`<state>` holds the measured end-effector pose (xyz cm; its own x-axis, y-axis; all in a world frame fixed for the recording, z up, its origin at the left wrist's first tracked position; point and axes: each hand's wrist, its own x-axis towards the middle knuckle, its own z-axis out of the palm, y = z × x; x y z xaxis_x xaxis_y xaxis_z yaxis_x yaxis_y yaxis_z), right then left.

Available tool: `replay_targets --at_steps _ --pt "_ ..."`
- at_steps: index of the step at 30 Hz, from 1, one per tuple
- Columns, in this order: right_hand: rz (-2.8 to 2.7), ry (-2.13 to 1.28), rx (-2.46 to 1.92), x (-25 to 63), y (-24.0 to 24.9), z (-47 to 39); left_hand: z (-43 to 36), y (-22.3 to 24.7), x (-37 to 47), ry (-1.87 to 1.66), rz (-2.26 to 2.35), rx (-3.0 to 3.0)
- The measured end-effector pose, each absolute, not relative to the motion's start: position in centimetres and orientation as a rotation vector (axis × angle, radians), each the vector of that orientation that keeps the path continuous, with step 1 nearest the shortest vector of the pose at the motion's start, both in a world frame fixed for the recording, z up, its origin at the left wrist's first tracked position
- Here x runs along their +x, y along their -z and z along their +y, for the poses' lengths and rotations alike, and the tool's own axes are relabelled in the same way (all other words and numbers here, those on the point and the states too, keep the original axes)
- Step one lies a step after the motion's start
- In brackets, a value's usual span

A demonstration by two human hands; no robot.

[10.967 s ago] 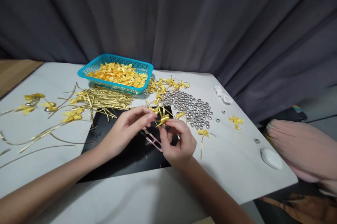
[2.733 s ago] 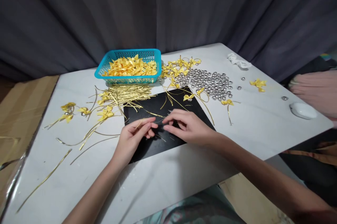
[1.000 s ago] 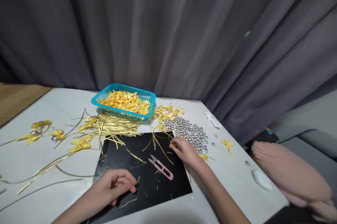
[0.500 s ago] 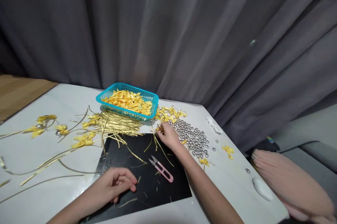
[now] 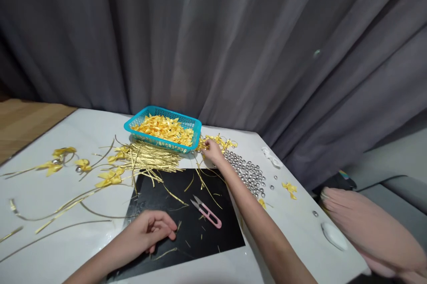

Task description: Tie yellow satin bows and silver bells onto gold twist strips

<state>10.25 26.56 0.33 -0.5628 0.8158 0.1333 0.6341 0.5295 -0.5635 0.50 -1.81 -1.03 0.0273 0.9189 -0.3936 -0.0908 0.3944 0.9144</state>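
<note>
Over the lower left of the black mat (image 5: pixel 213 241), my left hand (image 5: pixel 158 230) is closed, with a thin gold strand showing at its fingertips. My right hand (image 5: pixel 211 150) reaches to the pile of yellow bows (image 5: pixel 222 141) beside the basket; its fingers are pinched, and what they hold is too small to make out. Pink thread snips (image 5: pixel 208 213) lie on the mat with small gold scraps. Silver bells or beads (image 5: pixel 248 172) spread to the right of my right forearm. A bundle of gold ties (image 5: pixel 153 158) rests behind the mat.
A teal basket (image 5: pixel 160 143) full of yellow bows stands at the back of the white table (image 5: pixel 300 230). Several bows with long gold strands (image 5: pixel 110 177) lie at the left. A white oval object (image 5: pixel 334 236) is near the right edge.
My right hand has moved a little farther back, from the front of the bow pile toward the bows beside the basket. My left hand stays nearly in place.
</note>
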Motion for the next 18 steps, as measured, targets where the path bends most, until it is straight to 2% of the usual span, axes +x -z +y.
replay_targets --at_steps 5,11,14,18 --pt "-2.248 -0.814 -1.117 11.2 -1.6 20.8 -1.7 1.6 0.9 -1.005 1.284 0.878" --pt "-2.27 -1.391 -0.908 13.4 -1.0 9.4 -0.5 3.0 0.9 -1.391 1.316 0.819" --pt "-2.206 -1.582 -0.867 13.8 -0.3 7.8 0.0 2.6 1.3 -1.568 1.258 0.843" --pt "-2.066 -1.656 -0.839 14.3 -0.1 9.0 0.4 1.8 2.4 -1.652 1.33 0.928"
